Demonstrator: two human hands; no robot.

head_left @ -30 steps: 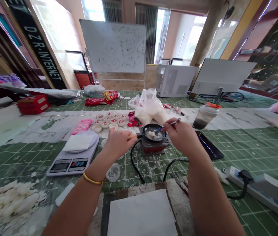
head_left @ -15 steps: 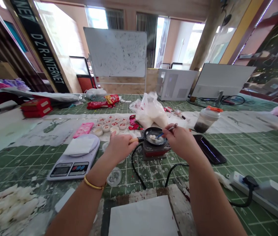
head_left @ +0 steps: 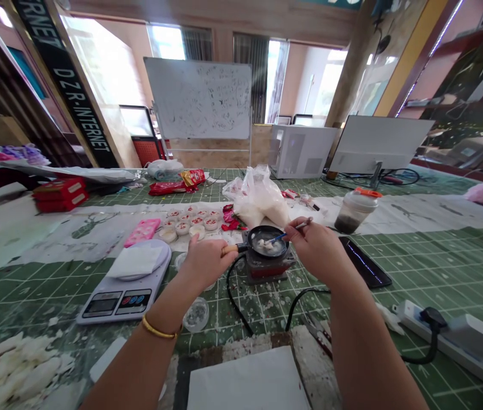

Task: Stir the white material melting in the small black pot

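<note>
My left hand (head_left: 207, 259) is closed around the wooden handle of a small black frying pan (head_left: 277, 254). The pan rests on a small hot plate (head_left: 267, 270) with a dark top and reddish side. White lumps (head_left: 267, 244) sit in a shallow layer of clear liquid inside it. Between its fingers, my right hand (head_left: 314, 246) pinches a thin stick-like tool (head_left: 278, 237), blue toward its lower end. That end reaches into the pan at the lumps; its exact tip is hard to make out.
Left are a kitchen scale (head_left: 126, 285) with white paper, white flakes (head_left: 15, 364) and a clear cup (head_left: 195, 314). Behind stand small filled cups (head_left: 197, 222) and a plastic bag (head_left: 260, 199). Right are a phone (head_left: 364, 262), an orange-lidded jar (head_left: 356, 210) and a power strip (head_left: 458, 341).
The tool has moved slightly within the pan, and the white lumps lie a little differently. Both hands keep their grips. The camera view has shifted slightly.
</note>
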